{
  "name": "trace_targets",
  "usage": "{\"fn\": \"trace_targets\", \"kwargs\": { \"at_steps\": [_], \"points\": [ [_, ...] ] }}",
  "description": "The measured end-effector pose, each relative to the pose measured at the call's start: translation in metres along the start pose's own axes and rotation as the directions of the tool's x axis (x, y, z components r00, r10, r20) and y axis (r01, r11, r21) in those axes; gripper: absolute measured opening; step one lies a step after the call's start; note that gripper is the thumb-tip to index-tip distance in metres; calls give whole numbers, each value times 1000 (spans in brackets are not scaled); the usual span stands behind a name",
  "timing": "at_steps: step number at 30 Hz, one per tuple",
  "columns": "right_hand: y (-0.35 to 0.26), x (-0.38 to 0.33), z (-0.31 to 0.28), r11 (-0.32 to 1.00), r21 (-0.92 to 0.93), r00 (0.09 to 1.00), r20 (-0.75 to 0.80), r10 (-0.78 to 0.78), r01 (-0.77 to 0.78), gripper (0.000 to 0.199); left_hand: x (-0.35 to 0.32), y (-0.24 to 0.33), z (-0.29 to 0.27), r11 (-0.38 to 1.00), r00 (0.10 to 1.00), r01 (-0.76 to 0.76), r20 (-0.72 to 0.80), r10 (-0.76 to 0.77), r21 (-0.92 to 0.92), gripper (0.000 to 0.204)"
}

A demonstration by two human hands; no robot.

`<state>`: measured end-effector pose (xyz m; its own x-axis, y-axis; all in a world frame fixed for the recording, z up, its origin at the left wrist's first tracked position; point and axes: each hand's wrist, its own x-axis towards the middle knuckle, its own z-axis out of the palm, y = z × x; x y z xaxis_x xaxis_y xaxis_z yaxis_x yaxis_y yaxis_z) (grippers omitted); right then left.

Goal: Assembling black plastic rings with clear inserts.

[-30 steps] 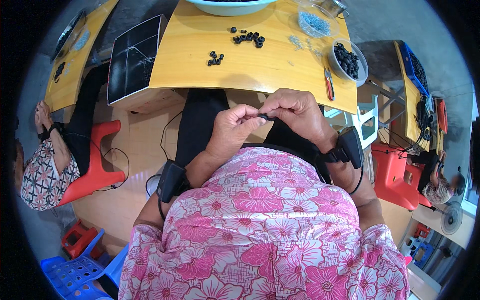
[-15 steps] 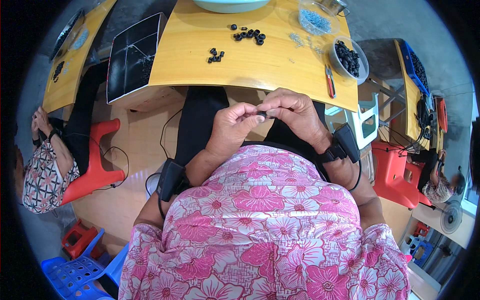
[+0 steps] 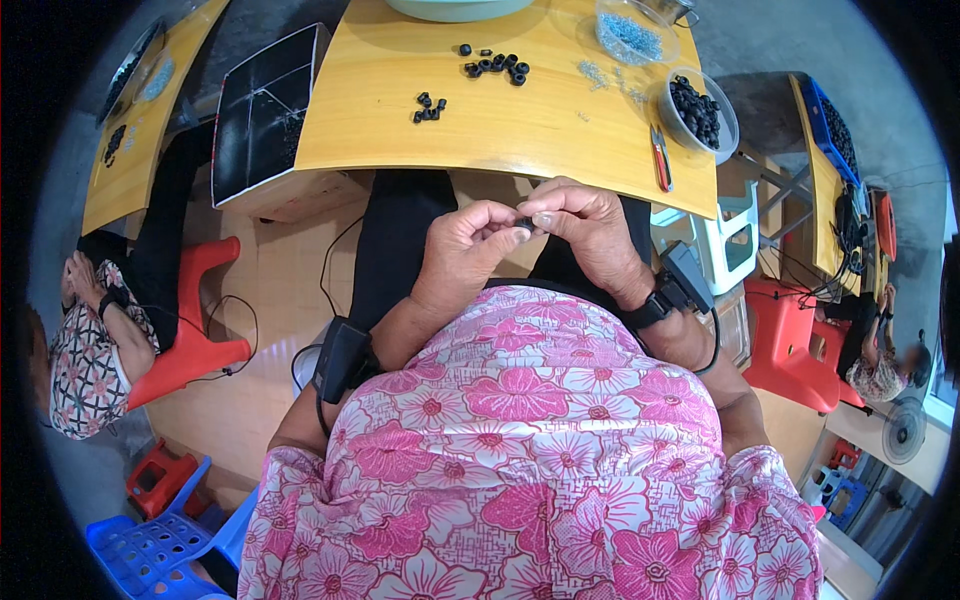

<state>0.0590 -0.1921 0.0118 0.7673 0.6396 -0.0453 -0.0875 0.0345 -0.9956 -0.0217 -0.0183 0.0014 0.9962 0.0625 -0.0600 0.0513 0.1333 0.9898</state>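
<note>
A small black part (image 3: pixel 525 224) is pinched between my two hands, just off the near edge of the table, above my lap. My left hand (image 3: pixel 468 250) grips it with thumb and forefinger from the left. From the other side, the closed thumb and fingertips of my right hand (image 3: pixel 592 232) hold the same part, partly covering it. Beyond the hands, several round black plastic parts (image 3: pixel 497 66) lie loose on the yellow table (image 3: pixel 400 140). A group of smaller black pieces (image 3: pixel 429 108) sits nearer to me.
At right on the table are a clear bowl (image 3: pixel 733 135) of black parts, red-handled cutters (image 3: pixel 661 160) and a tub of small clear bluish pieces (image 3: pixel 632 40). A pale green basin (image 3: pixel 460 10) stands at the far edge, a black-lined box (image 3: pixel 262 115) at left. Other people sit nearby.
My right thumb has shifted slightly over the black part, and the right wrist has turned a little. My left hand keeps nearly the same place.
</note>
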Motion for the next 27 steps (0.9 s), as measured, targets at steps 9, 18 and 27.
{"fn": "trace_targets", "kwargs": {
  "at_steps": [9, 18, 27],
  "points": [
    [-4, 1, 1, 997, -51, 998, 0, -57, 57, 14, 0, 0, 0, 1000, 1000, -21, -3, 21, 11, 9],
    [-9, 1, -1, 996, -84, 1000, -5, 11, -11, 15, 0, 4, 0, 1000, 1000, -24, 15, 24, -11, 8],
    [-3, -2, 1, 995, -99, 1000, 2, -23, 23, 14, -3, -2, -2, 999, 1000, 8, 28, -7, -46, 8]
  ]
}}
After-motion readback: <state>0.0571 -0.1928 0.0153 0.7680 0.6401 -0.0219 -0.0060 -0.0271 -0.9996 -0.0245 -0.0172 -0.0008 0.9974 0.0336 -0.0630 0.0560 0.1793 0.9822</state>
